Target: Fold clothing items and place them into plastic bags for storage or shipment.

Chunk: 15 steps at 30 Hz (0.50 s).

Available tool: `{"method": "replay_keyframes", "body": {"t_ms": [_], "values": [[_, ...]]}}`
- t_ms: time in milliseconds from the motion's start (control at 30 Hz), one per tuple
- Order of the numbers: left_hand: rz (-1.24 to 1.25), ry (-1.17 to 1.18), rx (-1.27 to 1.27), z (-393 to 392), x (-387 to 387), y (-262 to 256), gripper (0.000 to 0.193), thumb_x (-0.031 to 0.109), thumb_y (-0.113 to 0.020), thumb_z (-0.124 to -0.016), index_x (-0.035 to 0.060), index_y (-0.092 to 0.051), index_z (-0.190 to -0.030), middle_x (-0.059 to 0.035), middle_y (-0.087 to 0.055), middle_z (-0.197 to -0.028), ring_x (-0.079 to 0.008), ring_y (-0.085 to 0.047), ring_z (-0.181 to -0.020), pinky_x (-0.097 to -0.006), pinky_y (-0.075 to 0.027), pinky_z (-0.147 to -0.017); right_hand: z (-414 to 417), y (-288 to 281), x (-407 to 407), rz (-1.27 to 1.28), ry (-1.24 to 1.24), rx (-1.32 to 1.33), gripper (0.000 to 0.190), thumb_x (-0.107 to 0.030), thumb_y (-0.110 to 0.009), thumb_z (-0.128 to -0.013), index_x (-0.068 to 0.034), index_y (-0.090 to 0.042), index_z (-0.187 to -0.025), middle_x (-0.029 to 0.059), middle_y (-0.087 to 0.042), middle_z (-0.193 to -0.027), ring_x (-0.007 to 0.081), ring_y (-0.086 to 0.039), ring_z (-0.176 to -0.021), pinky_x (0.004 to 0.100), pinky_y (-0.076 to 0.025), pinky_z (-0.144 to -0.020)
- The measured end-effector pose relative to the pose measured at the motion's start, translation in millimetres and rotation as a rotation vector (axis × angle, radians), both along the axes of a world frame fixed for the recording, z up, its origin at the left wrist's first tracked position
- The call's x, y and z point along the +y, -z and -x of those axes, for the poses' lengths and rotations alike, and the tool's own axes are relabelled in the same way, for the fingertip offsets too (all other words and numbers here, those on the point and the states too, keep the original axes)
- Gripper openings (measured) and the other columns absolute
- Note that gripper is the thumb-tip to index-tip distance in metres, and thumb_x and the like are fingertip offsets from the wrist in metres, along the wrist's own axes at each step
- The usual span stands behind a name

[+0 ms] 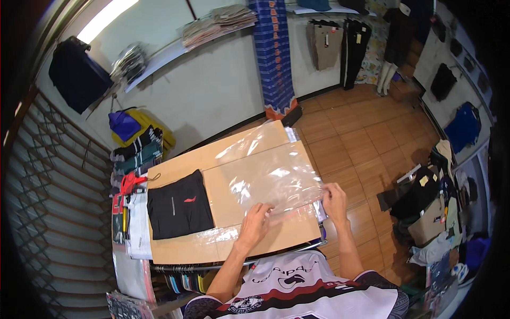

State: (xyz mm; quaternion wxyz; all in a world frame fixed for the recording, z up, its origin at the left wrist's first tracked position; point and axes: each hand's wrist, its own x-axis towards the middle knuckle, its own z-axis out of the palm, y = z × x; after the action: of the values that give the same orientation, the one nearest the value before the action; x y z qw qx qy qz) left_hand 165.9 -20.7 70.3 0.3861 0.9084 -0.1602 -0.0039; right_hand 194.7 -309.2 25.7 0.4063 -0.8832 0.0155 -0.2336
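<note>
A clear plastic bag [275, 179] lies spread over the cardboard-topped table in front of me, its surface catching bright reflections. My left hand [255, 223] pinches its near edge. At the right, by the corner of the table, the fingers of my right hand [336, 201] grip the bag's right end. Left of the bag is a folded black garment [181, 207] with a small red logo and a short grey strip, apart from both hands. The cardboard sheet [191, 253] beneath has clear tape along it.
A red tape dispenser [129, 182], a yellow-handled cutter [125, 223] and white papers [139, 227] lie at the table's left end. Folded clothes [139, 153] are stacked behind them. A blue pillar [275, 60] rises beyond the table. Heaped clothes [422, 195] stand at right.
</note>
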Motion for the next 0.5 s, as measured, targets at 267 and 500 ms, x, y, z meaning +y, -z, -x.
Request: {"method": "replay_keyframes", "body": {"t_ms": [267,500], "values": [[-0.048,-0.013,-0.142,-86,-49,8,0.034,-0.003,-0.061,-0.081,0.0045,-0.062,-0.114,-0.0162,-0.061,-0.106,-0.0387,-0.059,-0.103,-0.0462,-0.05,-0.087,22,38,-54,-0.343,0.232,0.112,0.003,0.001,-0.064,-0.088,0.002,-0.065,-0.091,0.0101,-0.067,-0.076,0.0173,-0.062,-0.065,0.0318,-0.05,-0.063],[-0.061,0.01,-0.172,-200,-88,25,0.033,0.009,-0.07,-0.085,0.0038,-0.06,-0.116,-0.0185,-0.063,-0.109,-0.04,-0.061,-0.104,-0.0469,-0.05,-0.089,5,73,-62,-0.489,0.425,0.099,0.008,-0.002,-0.066,-0.09,0.001,-0.059,-0.092,0.0073,-0.064,-0.07,0.0153,-0.06,-0.062,0.0303,-0.048,-0.059]]}}
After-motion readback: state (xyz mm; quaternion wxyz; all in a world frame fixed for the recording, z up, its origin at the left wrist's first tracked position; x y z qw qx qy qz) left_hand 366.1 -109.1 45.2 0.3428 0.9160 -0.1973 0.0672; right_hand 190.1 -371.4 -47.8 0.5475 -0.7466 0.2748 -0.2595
